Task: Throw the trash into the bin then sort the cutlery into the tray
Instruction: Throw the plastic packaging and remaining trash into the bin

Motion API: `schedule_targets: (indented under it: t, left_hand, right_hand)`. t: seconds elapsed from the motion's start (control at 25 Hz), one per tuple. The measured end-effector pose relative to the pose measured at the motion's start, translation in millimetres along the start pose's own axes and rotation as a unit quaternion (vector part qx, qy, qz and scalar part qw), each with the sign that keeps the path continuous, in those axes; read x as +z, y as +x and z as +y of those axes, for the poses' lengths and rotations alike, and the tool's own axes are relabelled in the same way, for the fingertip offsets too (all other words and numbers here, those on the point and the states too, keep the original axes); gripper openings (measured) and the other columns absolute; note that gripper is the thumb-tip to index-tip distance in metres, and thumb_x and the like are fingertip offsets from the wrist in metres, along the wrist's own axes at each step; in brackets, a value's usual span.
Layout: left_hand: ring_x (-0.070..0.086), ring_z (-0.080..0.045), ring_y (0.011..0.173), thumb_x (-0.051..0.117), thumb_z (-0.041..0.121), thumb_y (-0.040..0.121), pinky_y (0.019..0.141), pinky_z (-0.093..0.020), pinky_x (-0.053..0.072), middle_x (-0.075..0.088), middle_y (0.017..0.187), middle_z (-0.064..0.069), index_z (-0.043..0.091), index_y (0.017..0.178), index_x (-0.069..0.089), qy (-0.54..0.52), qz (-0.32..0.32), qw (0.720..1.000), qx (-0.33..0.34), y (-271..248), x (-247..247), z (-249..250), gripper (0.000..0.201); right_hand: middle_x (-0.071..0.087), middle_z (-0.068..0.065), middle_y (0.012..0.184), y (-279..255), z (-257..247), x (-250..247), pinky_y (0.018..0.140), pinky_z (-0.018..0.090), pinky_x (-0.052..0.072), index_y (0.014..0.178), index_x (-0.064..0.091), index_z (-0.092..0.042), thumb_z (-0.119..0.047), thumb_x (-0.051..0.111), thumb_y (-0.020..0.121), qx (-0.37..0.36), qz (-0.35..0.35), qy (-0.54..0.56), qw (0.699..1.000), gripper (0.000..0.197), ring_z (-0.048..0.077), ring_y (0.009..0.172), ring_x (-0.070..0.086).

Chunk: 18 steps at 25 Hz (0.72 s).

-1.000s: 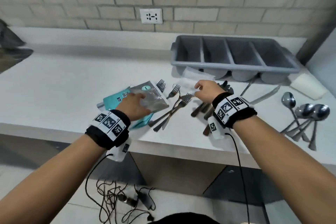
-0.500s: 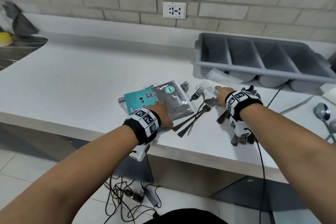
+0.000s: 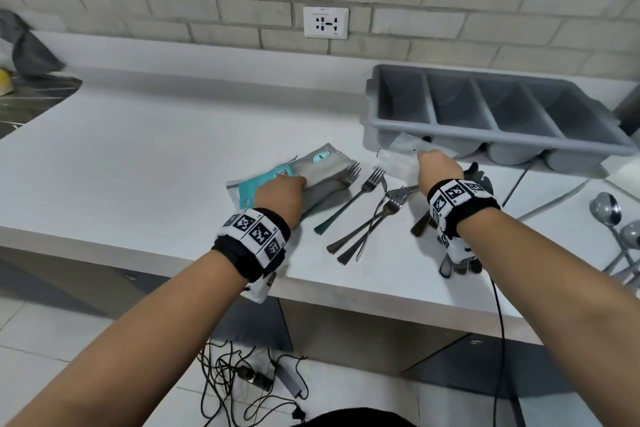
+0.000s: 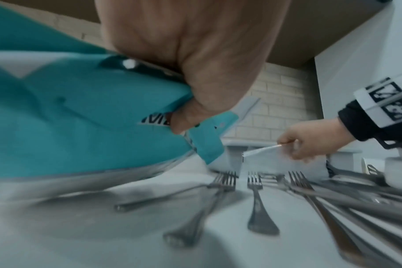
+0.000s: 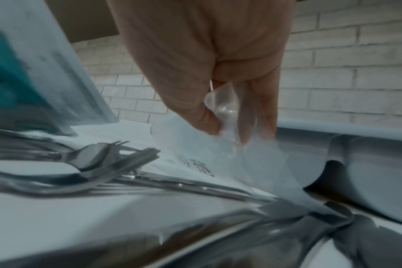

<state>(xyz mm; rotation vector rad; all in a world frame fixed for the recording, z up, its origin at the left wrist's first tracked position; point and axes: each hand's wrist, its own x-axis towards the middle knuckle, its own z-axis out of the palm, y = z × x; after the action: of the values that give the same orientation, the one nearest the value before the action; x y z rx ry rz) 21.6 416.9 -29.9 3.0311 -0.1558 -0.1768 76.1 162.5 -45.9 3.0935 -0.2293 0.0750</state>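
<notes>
My left hand point(image 3: 282, 192) grips a bundle of flat wrappers, a teal pouch point(image 3: 254, 184) point(image 4: 85, 116) and a silver pouch point(image 3: 323, 166), lifted off the white counter point(image 3: 138, 163). My right hand point(image 3: 438, 168) pinches a clear plastic bag point(image 3: 401, 152) point(image 5: 220, 143) in front of the grey cutlery tray point(image 3: 498, 135). Several forks point(image 3: 367, 211) point(image 4: 255, 201) lie between my hands. Dark-handled cutlery point(image 3: 420, 225) sits under my right wrist. Spoons point(image 3: 606, 208) lie at the far right.
The tray has several empty compartments and stands against the brick wall, below a power socket point(image 3: 325, 22). A dark marble surface with grey items point(image 3: 31, 52) is at far left. Cables point(image 3: 256, 381) lie on the floor beneath the counter edge.
My left hand has closed round the pouches and raised them off the counter. My right hand has taken hold of the clear bag near the tray. The head view has shifted left.
</notes>
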Motion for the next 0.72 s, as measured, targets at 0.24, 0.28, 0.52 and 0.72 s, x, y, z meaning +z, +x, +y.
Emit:
schedule_targets:
  t: [0.24, 0.28, 0.52, 0.72]
  left_hand:
    - [0.062, -0.038, 0.100, 0.036, -0.005, 0.084, 0.082, -0.039, 0.050, 0.066, 0.112, -0.019, 0.021, 0.133, 0.051, -0.187, 0.152, 0.970, -0.024, 1, -46, 15, 0.058]
    - [0.061, -0.038, 0.096, 0.035, -0.008, 0.082, 0.079, -0.036, 0.049, 0.066, 0.108, -0.020, 0.019, 0.133, 0.052, -0.251, 0.181, 0.951, -0.016, 1, -54, 22, 0.059]
    - [0.061, -0.032, 0.090, 0.047, 0.001, 0.084, 0.080, -0.035, 0.051, 0.061, 0.091, -0.008, 0.003, 0.108, 0.061, -0.589, 0.144, 0.795, 0.031, 4, -62, 95, 0.028]
    - [0.065, -0.018, 0.090, 0.046, -0.007, 0.089, 0.081, -0.030, 0.054, 0.067, 0.096, 0.000, 0.019, 0.092, 0.063, -0.676, -0.013, 0.724, 0.135, -41, -43, 201, 0.031]
  right_hand:
    - [0.061, 0.023, 0.115, -25, 22, -31, 0.084, 0.042, 0.051, 0.120, 0.054, -0.004, 0.004, 0.042, 0.086, 0.030, 0.089, 0.125, 0.988, 0.038, 0.039, 0.103, 0.062]
    - [0.061, 0.023, 0.114, -31, 28, -37, 0.085, 0.040, 0.050, 0.118, 0.056, -0.003, 0.003, 0.042, 0.085, 0.040, 0.116, 0.165, 0.979, 0.036, 0.038, 0.103, 0.061]
    - [0.059, 0.008, 0.086, -93, 84, -72, 0.074, 0.032, 0.056, 0.107, 0.064, -0.003, -0.001, 0.046, 0.090, 0.145, 0.219, 0.466, 0.845, 0.025, 0.024, 0.075, 0.057]
    - [0.058, -0.002, 0.079, -184, 157, -70, 0.035, 0.012, 0.045, 0.080, 0.059, -0.022, -0.001, 0.047, 0.090, 0.231, 0.234, 0.569, 0.754, 0.025, 0.017, 0.058, 0.053]
